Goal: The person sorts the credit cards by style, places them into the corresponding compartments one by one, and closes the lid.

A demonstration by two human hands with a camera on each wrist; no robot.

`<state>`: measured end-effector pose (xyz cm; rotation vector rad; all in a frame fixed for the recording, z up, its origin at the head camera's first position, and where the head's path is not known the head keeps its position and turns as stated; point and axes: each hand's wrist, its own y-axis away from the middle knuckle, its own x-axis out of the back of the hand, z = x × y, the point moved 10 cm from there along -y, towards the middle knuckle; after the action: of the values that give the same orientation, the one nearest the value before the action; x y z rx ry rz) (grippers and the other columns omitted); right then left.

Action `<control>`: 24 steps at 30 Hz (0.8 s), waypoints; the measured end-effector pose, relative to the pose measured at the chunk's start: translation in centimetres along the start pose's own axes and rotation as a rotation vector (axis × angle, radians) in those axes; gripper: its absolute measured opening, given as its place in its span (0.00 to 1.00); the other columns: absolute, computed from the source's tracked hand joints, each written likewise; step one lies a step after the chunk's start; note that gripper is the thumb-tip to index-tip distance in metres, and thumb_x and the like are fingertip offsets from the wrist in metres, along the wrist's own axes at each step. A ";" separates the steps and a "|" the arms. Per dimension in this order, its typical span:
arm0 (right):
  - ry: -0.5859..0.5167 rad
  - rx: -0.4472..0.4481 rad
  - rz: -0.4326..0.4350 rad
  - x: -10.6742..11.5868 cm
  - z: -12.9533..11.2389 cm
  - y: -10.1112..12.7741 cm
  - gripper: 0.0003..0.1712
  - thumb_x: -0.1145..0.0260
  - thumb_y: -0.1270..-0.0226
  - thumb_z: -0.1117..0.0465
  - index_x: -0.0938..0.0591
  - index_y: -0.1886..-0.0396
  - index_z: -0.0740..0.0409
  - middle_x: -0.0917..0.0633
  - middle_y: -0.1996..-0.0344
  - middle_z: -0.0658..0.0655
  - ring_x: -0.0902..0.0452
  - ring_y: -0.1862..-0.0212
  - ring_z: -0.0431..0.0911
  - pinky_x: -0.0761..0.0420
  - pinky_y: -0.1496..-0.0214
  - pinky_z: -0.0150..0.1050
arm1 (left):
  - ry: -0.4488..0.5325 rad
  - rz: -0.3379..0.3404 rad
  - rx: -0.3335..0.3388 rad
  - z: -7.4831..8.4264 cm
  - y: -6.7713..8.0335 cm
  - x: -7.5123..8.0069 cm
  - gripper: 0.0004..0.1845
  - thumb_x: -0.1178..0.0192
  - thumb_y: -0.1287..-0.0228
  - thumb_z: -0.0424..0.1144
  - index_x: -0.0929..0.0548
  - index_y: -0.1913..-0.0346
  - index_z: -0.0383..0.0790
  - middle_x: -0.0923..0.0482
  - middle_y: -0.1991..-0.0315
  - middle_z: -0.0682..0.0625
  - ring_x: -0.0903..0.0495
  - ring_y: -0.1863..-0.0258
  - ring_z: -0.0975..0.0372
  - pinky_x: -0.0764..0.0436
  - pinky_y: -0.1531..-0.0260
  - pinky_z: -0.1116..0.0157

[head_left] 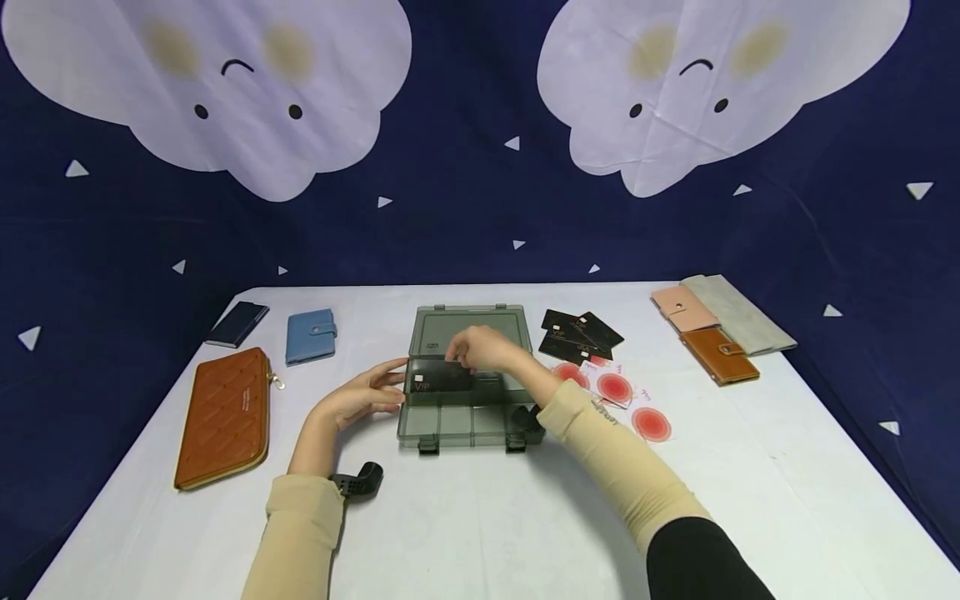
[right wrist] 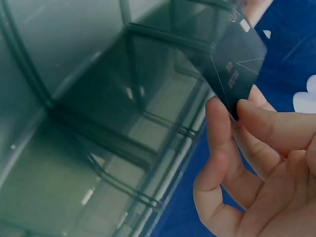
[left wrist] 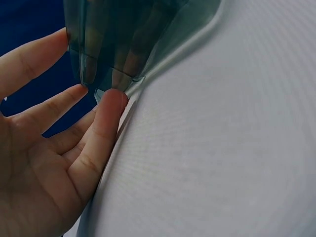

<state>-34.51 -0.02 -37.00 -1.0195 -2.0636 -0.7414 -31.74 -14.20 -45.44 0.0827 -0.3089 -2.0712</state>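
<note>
A green see-through plastic box [head_left: 450, 429] with compartments sits in the middle of the table, its lid [head_left: 431, 333] laid back behind it. My right hand [head_left: 483, 348] pinches a black VIP card [head_left: 438, 377] by one end, over the back compartments. The right wrist view shows thumb and fingertips on the corner of that card [right wrist: 234, 64]. On the box's left side rests my left hand [head_left: 360, 402]. In the left wrist view its fairly straight fingers touch the box wall [left wrist: 113, 44], thumb apart from the other fingers.
Several black cards [head_left: 577, 337] lie right of the box, with red-and-white cards [head_left: 615, 388] nearer. At left are a brown zip wallet [head_left: 225, 417], a blue wallet [head_left: 310, 336] and a dark one [head_left: 237, 323]. Pink [head_left: 684, 307], brown [head_left: 720, 356] and grey [head_left: 738, 317] wallets lie far right.
</note>
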 end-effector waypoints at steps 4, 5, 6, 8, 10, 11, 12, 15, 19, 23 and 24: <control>0.032 -0.017 -0.001 -0.7 0.0 -0.3 0.12 0.46 0.39 0.76 0.19 0.66 0.62 0.17 0.68 0.55 0.21 0.71 0.47 0.23 0.66 0.33 | 0.000 -0.001 0.002 -0.1 0.0 0.0 0.42 0.43 0.42 0.29 0.53 0.28 0.37 0.52 0.31 0.30 0.30 0.44 0.50 0.25 0.49 0.60; 0.043 -0.025 0.002 -0.7 0.1 -0.3 0.10 0.45 0.39 0.75 0.19 0.67 0.61 0.17 0.68 0.55 0.21 0.71 0.47 0.23 0.65 0.33 | 0.001 -0.003 -0.001 -0.1 0.0 -0.1 0.42 0.43 0.42 0.29 0.54 0.28 0.37 0.52 0.31 0.30 0.31 0.44 0.50 0.26 0.49 0.60; 0.054 -0.032 0.003 -0.8 0.2 -0.4 0.09 0.44 0.38 0.74 0.18 0.68 0.60 0.17 0.68 0.55 0.20 0.71 0.47 0.23 0.64 0.34 | 0.000 -0.004 -0.003 -0.1 0.0 -0.1 0.42 0.43 0.42 0.29 0.54 0.28 0.37 0.52 0.31 0.30 0.31 0.44 0.50 0.26 0.48 0.59; 0.079 -0.049 0.001 -0.8 0.4 -0.4 0.08 0.42 0.39 0.72 0.17 0.68 0.59 0.16 0.65 0.56 0.20 0.71 0.47 0.23 0.62 0.36 | -0.001 -0.003 -0.004 0.0 0.0 0.0 0.42 0.43 0.42 0.29 0.54 0.28 0.37 0.52 0.31 0.30 0.31 0.43 0.49 0.26 0.48 0.59; 0.126 -0.062 -0.014 -0.9 0.5 -0.4 0.08 0.41 0.38 0.70 0.16 0.64 0.57 0.16 0.58 0.57 0.20 0.71 0.46 0.23 0.60 0.38 | -0.002 -0.002 -0.005 0.0 0.0 0.0 0.42 0.43 0.42 0.29 0.53 0.28 0.36 0.52 0.31 0.30 0.32 0.43 0.48 0.26 0.48 0.58; 0.150 -0.071 -0.028 -1.0 0.5 -0.4 0.09 0.41 0.38 0.69 0.16 0.62 0.56 0.17 0.54 0.57 0.20 0.71 0.46 0.23 0.58 0.38 | -0.001 -0.003 -0.006 0.1 0.1 0.0 0.42 0.43 0.42 0.29 0.54 0.28 0.36 0.52 0.31 0.30 0.32 0.43 0.47 0.26 0.48 0.58; 0.175 -0.078 -0.046 -1.2 0.6 -0.4 0.10 0.40 0.37 0.68 0.16 0.59 0.56 0.19 0.51 0.57 0.20 0.71 0.45 0.24 0.57 0.39 | -0.003 -0.003 -0.007 0.1 0.1 0.0 0.42 0.43 0.42 0.30 0.54 0.28 0.36 0.53 0.31 0.30 0.33 0.42 0.46 0.26 0.48 0.58; 0.223 -0.089 -0.111 -1.7 0.9 -0.3 0.14 0.41 0.35 0.64 0.19 0.50 0.54 0.24 0.43 0.57 0.24 0.72 0.43 0.26 0.56 0.39 | -0.002 0.000 -0.005 0.1 0.0 0.0 0.42 0.43 0.42 0.29 0.53 0.28 0.36 0.53 0.31 0.30 0.33 0.42 0.45 0.26 0.48 0.58; 0.177 -0.110 -0.208 -2.7 1.6 -0.2 0.20 0.43 0.33 0.62 0.25 0.42 0.54 0.24 0.43 0.58 0.34 0.80 0.41 0.30 0.71 0.34 | 0.002 -0.004 -0.010 0.1 0.0 0.0 0.42 0.43 0.42 0.29 0.54 0.28 0.36 0.53 0.31 0.29 0.31 0.44 0.47 0.26 0.49 0.58; 0.110 -0.121 -0.273 -3.3 1.8 0.1 0.24 0.44 0.32 0.62 0.31 0.36 0.55 0.30 0.38 0.59 0.42 0.86 0.39 0.36 0.80 0.33 | 0.008 -0.011 -0.014 0.0 0.1 0.0 0.42 0.44 0.42 0.29 0.54 0.28 0.35 0.54 0.31 0.29 0.29 0.45 0.49 0.26 0.49 0.58; 0.103 -0.115 -0.280 -3.3 1.8 0.2 0.25 0.45 0.32 0.61 0.31 0.35 0.56 0.32 0.36 0.58 0.42 0.86 0.39 0.35 0.80 0.34 | 0.010 -0.011 -0.014 -0.1 0.1 0.0 0.42 0.44 0.42 0.29 0.54 0.28 0.35 0.54 0.31 0.29 0.29 0.45 0.49 0.26 0.48 0.58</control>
<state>-33.51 -0.04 -40.60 -0.7425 -2.1161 -1.0427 -31.63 -14.23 -45.48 0.0869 -0.2888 -2.0828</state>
